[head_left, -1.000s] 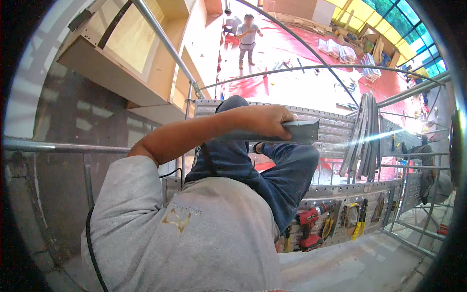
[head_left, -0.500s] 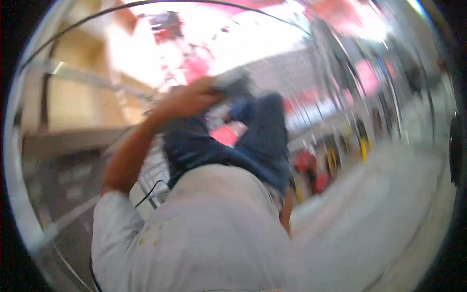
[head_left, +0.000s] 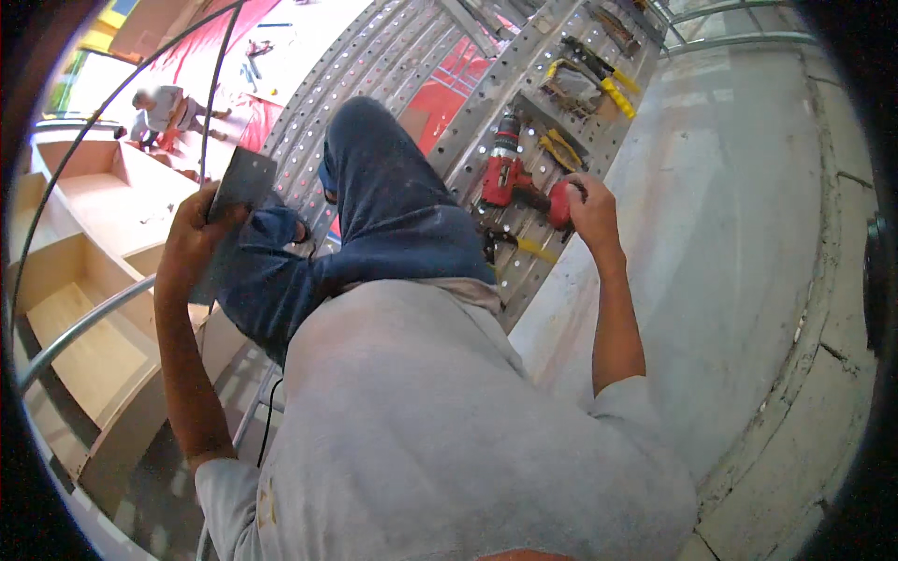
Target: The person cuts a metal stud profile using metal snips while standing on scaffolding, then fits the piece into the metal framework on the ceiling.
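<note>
Presently, the left hand clasps a grey metal piece well left of the red drill, whose battery end the right hand grasps, the drill apparently not yet lifted from the perforated platform beneath it.

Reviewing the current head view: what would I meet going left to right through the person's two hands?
Open wooden cabinet → left hand gripping a grey metal piece → bent knee in blue jeans → red drill → right hand at the drill's base.

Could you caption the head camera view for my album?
Left hand holding a grey piece, right hand on a red drill lying on a perforated metal platform.
</note>
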{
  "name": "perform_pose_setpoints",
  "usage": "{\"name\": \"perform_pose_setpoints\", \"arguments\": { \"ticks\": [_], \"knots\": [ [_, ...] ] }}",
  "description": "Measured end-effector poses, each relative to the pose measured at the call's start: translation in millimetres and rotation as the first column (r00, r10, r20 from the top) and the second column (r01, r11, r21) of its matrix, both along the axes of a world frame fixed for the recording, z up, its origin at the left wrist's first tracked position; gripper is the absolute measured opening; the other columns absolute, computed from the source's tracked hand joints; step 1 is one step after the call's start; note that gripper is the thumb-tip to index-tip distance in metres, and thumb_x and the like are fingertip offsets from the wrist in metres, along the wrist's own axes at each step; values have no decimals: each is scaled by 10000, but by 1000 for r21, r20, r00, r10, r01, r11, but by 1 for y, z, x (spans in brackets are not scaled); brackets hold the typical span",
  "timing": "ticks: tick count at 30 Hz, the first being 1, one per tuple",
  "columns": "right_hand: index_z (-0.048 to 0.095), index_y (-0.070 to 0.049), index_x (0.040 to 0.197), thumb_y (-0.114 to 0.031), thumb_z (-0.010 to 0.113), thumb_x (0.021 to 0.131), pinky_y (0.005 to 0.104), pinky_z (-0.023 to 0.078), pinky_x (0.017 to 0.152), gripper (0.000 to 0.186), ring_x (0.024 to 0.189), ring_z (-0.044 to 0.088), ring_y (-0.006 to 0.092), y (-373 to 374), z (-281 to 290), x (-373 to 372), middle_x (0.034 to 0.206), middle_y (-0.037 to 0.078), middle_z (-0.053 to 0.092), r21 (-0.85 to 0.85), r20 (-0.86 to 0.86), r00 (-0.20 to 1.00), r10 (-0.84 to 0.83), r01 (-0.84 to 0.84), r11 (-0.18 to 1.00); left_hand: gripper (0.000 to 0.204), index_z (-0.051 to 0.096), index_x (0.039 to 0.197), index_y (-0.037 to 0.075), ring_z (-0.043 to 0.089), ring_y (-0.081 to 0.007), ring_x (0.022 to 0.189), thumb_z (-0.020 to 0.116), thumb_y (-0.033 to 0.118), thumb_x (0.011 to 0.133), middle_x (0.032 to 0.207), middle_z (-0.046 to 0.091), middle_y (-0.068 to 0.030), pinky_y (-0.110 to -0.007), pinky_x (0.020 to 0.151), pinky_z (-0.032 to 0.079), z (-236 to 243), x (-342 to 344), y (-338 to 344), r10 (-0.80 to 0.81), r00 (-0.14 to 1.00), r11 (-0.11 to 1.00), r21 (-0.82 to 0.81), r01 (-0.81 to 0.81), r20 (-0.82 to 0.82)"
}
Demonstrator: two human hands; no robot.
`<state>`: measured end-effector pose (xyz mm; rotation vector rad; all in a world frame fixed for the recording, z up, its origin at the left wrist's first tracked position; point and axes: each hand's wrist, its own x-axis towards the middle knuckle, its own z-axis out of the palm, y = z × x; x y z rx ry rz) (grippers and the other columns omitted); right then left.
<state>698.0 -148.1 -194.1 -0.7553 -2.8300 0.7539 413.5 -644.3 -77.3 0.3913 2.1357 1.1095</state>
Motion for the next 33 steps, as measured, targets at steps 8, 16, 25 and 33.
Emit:
{"name": "perform_pose_setpoints", "arguments": {
  "ticks": [8,16,25,33],
  "knots": [
    [672,-34,1142,-195,558,909,505,504,927,305,1033,644,442,100,-20,-53,1118,241,674,104,392,918,63,-112,988,257,666,1131,-9,596,-110,854,666,135,917,947,678,-26,-282,799,481,3,7,14,39,998,999,35,-41,53],
    [664,-45,1195,-409,654,907,468,508,900,464,1032,661,393,-3,-16,-125,1118,231,686,-99,296,953,56,-27,995,286,689,1012,-14,658,-186,830,704,228,859,868,717,-102,-375,784,513,4,5,-13,-14,998,998,-60,17,62],
    [427,-86,1380,-175,733,829,558,489,945,636,1129,571,485,56,-94,-71,1335,249,464,414,401,900,-173,-10,910,318,636,1017,-42,619,-216,800,663,264,935,829,656,-159,-385,747,473,-9,27,-27,-10,972,996,87,32,-234],
    [456,51,1382,-312,722,867,472,423,1068,684,1244,535,438,106,-132,-52,1351,278,544,540,193,981,12,-116,834,353,675,1100,4,644,-169,879,675,308,921,939,702,-92,-352,804,509,21,27,-15,213,977,977,29,-213,9]
  ]
}}
